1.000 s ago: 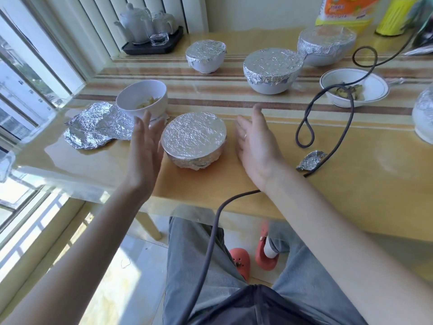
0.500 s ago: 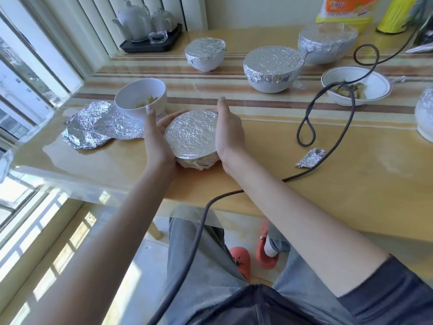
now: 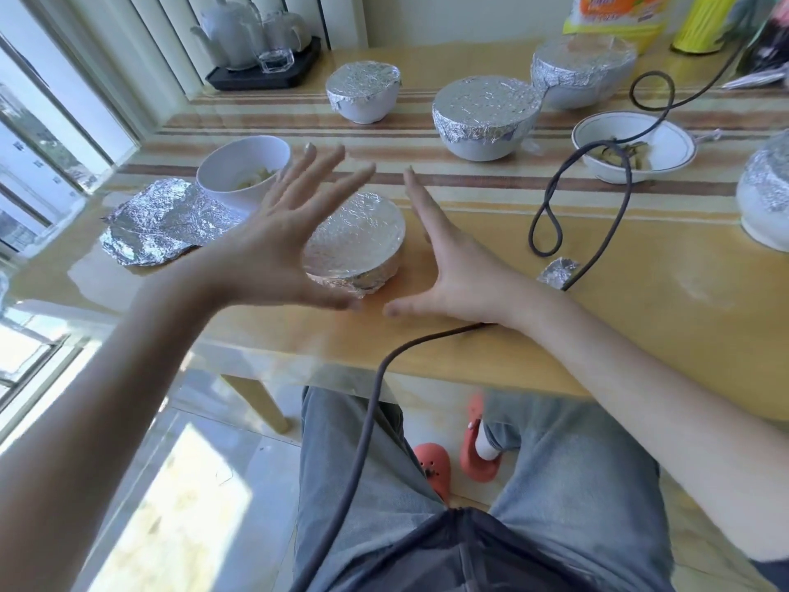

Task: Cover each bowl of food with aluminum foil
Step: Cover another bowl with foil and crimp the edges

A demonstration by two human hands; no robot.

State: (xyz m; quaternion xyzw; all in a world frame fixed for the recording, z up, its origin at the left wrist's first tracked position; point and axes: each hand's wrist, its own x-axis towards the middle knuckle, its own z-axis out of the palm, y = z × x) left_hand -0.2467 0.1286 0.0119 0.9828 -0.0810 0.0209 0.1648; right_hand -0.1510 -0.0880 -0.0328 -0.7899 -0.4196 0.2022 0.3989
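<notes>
A foil-covered bowl (image 3: 363,245) sits near the table's front edge. My left hand (image 3: 281,245) hovers over its left side with fingers spread, holding nothing. My right hand (image 3: 448,262) is just right of the bowl, fingers straight, apart from it. Behind my left hand stands an uncovered white bowl of food (image 3: 243,170). A loose crumpled foil sheet (image 3: 158,222) lies to its left. Three foil-covered bowls (image 3: 363,91) (image 3: 484,115) (image 3: 582,70) stand further back. An uncovered shallow bowl of food (image 3: 666,143) is at the right.
A dark cable (image 3: 619,173) loops across the table and off its front edge. A small foil scrap (image 3: 557,271) lies beside it. A tea set on a black tray (image 3: 264,74) is at the back left. Another foil-wrapped dish (image 3: 766,194) sits at the right edge.
Both hands pressed the foil around the near bowl half a second ago. They have now let go and spread apart, the left lifted above it.
</notes>
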